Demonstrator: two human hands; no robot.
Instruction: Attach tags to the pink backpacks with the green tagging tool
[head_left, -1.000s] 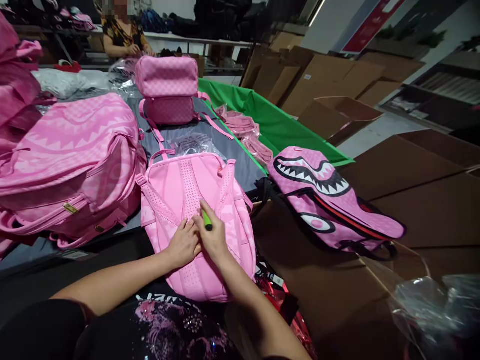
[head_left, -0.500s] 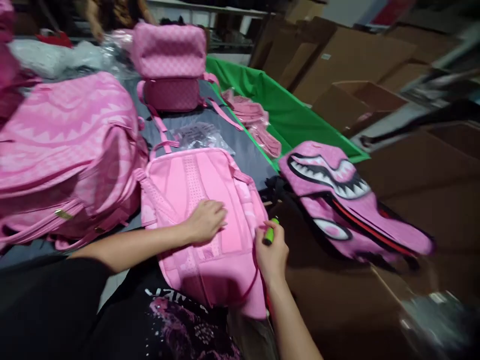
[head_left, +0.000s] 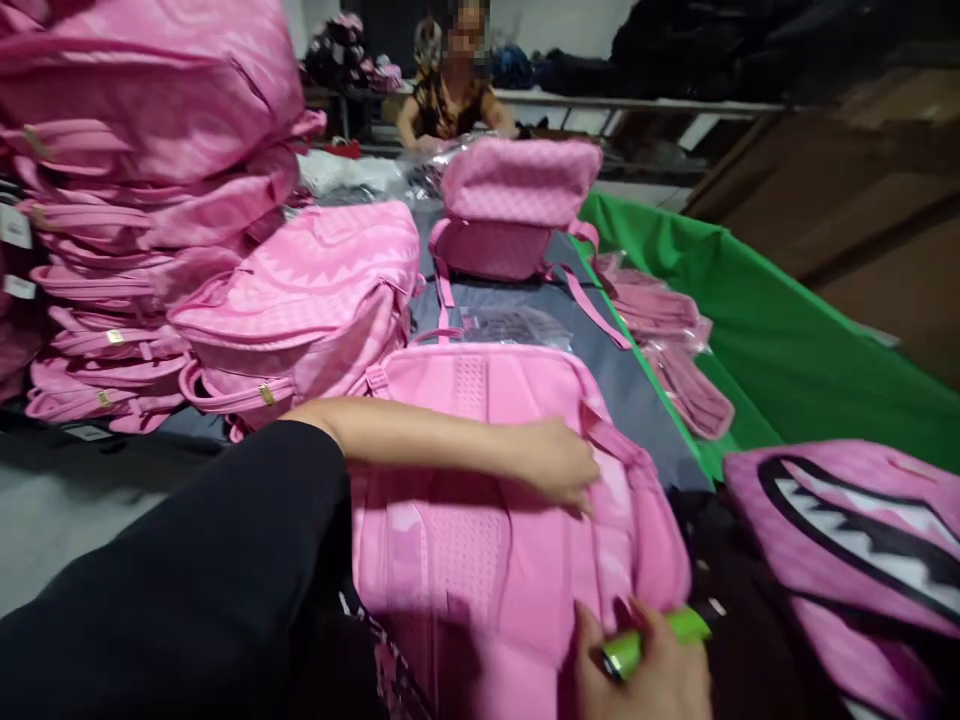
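A pink backpack [head_left: 525, 400] lies in front of me with its padded back panel and shoulder straps facing up. My left hand [head_left: 559, 465] reaches across it, its curled fingers closed at the edge of the right shoulder strap [head_left: 613, 500]; the fingertips are partly hidden. Low on the right, my right hand [head_left: 652, 670] is closed around a small bright green tool [head_left: 686, 626] with a dark, shiny end. What kind of tool it is I cannot make out. That hand is against the bag's lower right side.
Left stand a pink backpack [head_left: 300, 300] and a tall stack of pink bags [head_left: 150, 180]. Behind are a checkered pink bag [head_left: 525, 185] and a person [head_left: 454, 105]. Right are pink packed straps [head_left: 660, 310] on green cloth [head_left: 795, 290], and a shark-mouth bag [head_left: 862, 540].
The view has swung left, bringing the bag stack into sight. My left hand has moved from the middle of the back panel to the right strap. My right hand has shifted lower along the bag.
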